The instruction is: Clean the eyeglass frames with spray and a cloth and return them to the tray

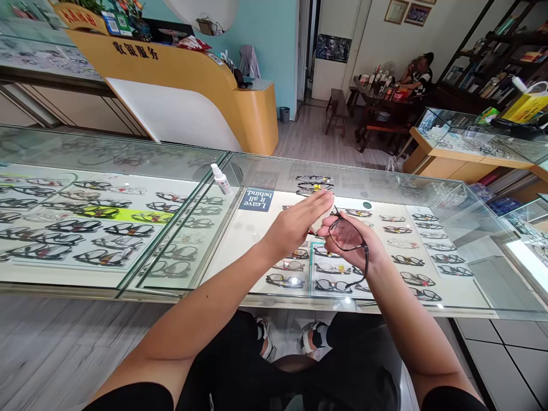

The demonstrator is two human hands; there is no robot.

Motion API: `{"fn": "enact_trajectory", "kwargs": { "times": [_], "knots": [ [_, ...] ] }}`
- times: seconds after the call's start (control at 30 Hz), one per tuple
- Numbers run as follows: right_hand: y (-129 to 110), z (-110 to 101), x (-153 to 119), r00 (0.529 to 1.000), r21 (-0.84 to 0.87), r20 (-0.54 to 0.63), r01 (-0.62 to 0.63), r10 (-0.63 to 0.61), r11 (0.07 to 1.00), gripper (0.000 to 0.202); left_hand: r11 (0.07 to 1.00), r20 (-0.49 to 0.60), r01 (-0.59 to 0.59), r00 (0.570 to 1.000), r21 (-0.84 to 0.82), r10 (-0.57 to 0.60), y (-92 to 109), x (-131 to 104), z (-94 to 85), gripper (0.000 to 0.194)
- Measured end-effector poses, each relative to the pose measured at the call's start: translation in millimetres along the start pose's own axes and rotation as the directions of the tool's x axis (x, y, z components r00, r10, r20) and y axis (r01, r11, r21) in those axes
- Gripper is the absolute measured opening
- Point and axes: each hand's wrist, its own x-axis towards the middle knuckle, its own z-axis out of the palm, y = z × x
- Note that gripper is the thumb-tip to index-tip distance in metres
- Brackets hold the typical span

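My right hand [362, 242] is closed around a pair of dark-framed eyeglasses [367, 249], held above the glass counter. One lens faces up with small spots or droplets on it, and a temple arm curves down past my palm. My left hand [295, 222] meets the glasses from the left. Its fingers are straight and pressed together over the other lens, which they hide; its thumb is mostly out of sight. A small white spray bottle [221, 180] stands on the counter top to the left of my hands.
Under the glass of the display counter [252, 297] lie rows of eyeglasses [128, 229] and a blue printed card [256, 200]. Beyond stand a curved wooden cashier desk [257, 108] and a bench [338, 105]. A person [422, 74] sits at a far table.
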Motion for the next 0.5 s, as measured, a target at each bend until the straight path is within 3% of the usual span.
{"fn": "enact_trajectory", "kwargs": {
  "times": [0.17,0.27,0.33,0.4,0.47,0.5],
  "knots": [
    [2,-4,2,0.998,-0.074,0.046,-0.039,0.042,0.996,0.041,0.999,-0.05,0.037,0.998,-0.028,-0.039,4,-3,1.3,0.049],
    [-1,-10,0,0.989,-0.216,0.146,0.025,0.007,0.976,0.055,0.965,-0.059,0.253,0.965,-0.062,-0.257,15,0,-2.9,0.036],
    [-5,-14,-3,0.982,-0.312,0.154,0.155,-0.111,0.937,0.056,0.869,-0.06,0.476,0.872,-0.131,-0.487,22,4,-7.2,0.032],
    [-8,-16,-4,0.939,-0.39,0.071,0.336,-0.336,0.857,0.049,0.736,-0.015,0.63,0.757,-0.246,-0.653,28,10,-11.1,0.039],
    [-10,-17,-3,0.858,-0.458,-0.02,0.449,-0.514,0.767,0.033,0.613,0.106,0.708,0.68,-0.35,-0.726,31,15,-13.4,0.048],
    [-10,-18,-2,0.836,-0.482,-0.042,0.462,-0.547,0.744,0.026,0.563,0.179,0.732,0.657,-0.383,-0.733,32,17,-13.8,0.051]
  ]
}}
